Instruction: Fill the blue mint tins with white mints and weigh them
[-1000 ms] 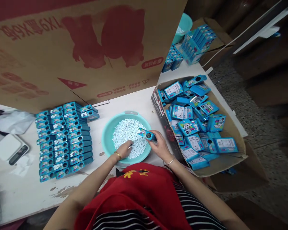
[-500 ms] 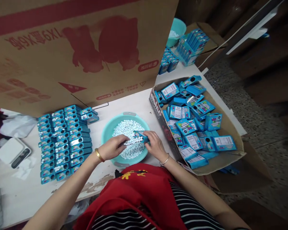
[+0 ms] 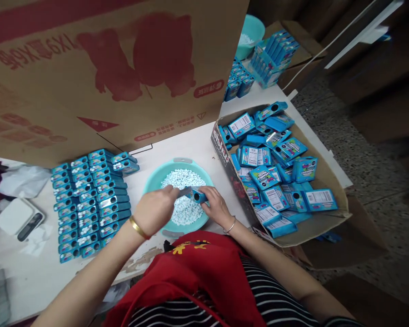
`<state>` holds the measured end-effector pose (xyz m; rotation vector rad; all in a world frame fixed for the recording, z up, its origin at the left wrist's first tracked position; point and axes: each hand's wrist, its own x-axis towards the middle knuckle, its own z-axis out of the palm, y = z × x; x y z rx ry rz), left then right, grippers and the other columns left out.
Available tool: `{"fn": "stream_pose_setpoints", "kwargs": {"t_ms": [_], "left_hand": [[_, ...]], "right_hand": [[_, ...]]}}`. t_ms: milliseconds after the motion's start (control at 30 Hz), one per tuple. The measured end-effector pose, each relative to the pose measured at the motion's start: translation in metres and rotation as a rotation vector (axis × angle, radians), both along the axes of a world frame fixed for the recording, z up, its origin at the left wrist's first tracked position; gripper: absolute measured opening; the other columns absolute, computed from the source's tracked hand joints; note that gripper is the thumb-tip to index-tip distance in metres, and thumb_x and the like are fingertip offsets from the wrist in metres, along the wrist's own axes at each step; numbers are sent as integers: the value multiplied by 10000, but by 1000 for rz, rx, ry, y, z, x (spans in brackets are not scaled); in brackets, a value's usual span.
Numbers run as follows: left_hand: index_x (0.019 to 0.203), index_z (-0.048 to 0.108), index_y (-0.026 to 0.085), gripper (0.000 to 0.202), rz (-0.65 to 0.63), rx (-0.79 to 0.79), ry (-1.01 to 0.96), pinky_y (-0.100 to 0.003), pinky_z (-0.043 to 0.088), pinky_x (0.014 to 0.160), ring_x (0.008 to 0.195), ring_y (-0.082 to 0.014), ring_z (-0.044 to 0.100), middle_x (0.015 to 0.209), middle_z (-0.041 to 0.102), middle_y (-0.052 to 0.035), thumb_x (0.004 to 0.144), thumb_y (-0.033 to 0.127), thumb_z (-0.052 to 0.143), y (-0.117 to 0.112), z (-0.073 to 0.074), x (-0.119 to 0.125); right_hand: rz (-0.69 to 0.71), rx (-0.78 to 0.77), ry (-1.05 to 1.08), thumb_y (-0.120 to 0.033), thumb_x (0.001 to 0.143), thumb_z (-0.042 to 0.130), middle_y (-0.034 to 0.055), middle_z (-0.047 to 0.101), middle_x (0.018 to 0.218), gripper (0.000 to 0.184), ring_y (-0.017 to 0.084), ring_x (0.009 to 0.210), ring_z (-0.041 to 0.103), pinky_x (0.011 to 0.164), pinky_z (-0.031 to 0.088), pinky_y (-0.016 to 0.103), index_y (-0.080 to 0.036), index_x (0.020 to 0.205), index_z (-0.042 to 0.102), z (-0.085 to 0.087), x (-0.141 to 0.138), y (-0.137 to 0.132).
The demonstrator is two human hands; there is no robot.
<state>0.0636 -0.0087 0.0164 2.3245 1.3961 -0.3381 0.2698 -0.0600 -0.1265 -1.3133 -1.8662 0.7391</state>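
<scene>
A teal basin [image 3: 153, 177] full of small white pellet candies [image 3: 187, 215] stands on the table before me. Above it, my right hand [image 3: 218, 206] grips a small blue candy box [image 3: 198, 196], whose end with a dark round hole faces me. My left hand [image 3: 158, 206] is closed at the basin's left side, its fingertips pinched near the box. From them a narrow greyish piece reaches toward the box; its kind is unclear.
At left stand rows of blue candy boxes [image 3: 114, 211], many with white candies on top. A cardboard carton [image 3: 225, 159] of loose boxes is at right. A large carton [image 3: 116, 91] rises behind. A white scale [image 3: 17, 218] lies far left.
My left hand has lifted from the candies and turned over, back of the hand upward, beside the box. The candy box has tilted, so its hole now shows without candies around it.
</scene>
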Motion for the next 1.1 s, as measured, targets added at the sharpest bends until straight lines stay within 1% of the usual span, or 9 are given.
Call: {"fn": "stream_pose_setpoints", "kwargs": {"t_ms": [67, 133, 267, 367, 467, 633, 733, 933, 1100], "left_hand": [[1114, 539, 208, 252, 112, 34, -7, -327, 479, 749, 856, -209, 595, 1006, 574, -75, 911, 231, 392, 13, -33, -15], [1155, 529, 197, 298, 201, -4, -39, -342, 475, 807, 941, -222, 569, 1058, 558, -95, 900, 170, 377, 24, -77, -24], [1148, 564, 192, 406, 193, -90, -106, -367, 442, 930, 1034, -222, 527, 1096, 558, -103, 836, 36, 357, 24, -161, -21], [1162, 575, 207, 457, 157, -163, -203, -363, 418, 987, 1083, -214, 511, 1135, 569, -88, 795, 9, 390, 3, -193, -14], [1139, 593, 195, 462, 140, -249, -312, -347, 424, 994, 1084, -204, 530, 1134, 593, -82, 766, -1, 405, -23, -205, -8], [1050, 611, 184, 374, 184, -364, -479, -303, 465, 945, 1004, -165, 591, 1057, 648, -45, 780, 38, 397, -46, -204, -6], [1045, 606, 168, 337, 216, -395, -547, -294, 499, 859, 902, -157, 610, 983, 668, -35, 790, 76, 405, -45, -191, -13], [1082, 595, 177, 283, 212, -372, -652, -293, 488, 861, 947, -160, 599, 1044, 660, -53, 851, 165, 431, -22, -124, -41], [1078, 584, 181, 249, 48, -266, -592, -307, 477, 892, 1004, -168, 604, 1078, 658, -71, 899, 189, 411, 2, -61, -40]], "right_hand": [[-44, -27, 26, -86, 765, 486, 112, 611, 1149, 457, 275, 1104, 546, 972, 468, 479, -212, 1202, 523, 2, 5, 2], [-105, -63, 61, -109, 787, 500, 108, 605, 1144, 417, 268, 1094, 554, 964, 471, 462, -220, 1188, 521, 5, 10, 4], [-195, -120, 119, -191, 840, 535, 112, 603, 1110, 319, 257, 1060, 571, 936, 477, 429, -207, 1158, 523, 13, 18, 8], [-213, -155, 138, -263, 871, 552, 105, 609, 1085, 281, 245, 1032, 581, 914, 481, 402, -208, 1146, 523, 16, 22, 8], [-225, -181, 151, -307, 877, 571, 95, 617, 1074, 288, 237, 1017, 591, 902, 485, 384, -212, 1144, 521, 15, 24, 7], [-240, -177, 154, -305, 867, 592, 96, 616, 1094, 302, 236, 1036, 586, 928, 473, 383, -206, 1144, 524, 8, 26, 5], [-241, -164, 149, -296, 867, 590, 98, 618, 1095, 298, 236, 1031, 586, 930, 471, 390, -202, 1143, 526, 9, 29, 5], [-165, -79, 65, -193, 844, 538, 108, 610, 1104, 321, 259, 1053, 570, 934, 475, 436, -202, 1164, 526, 9, 31, 4], [-34, 29, -19, -97, 787, 495, 118, 608, 1144, 413, 282, 1087, 549, 961, 472, 480, -199, 1186, 521, 3, 15, 5]]}}
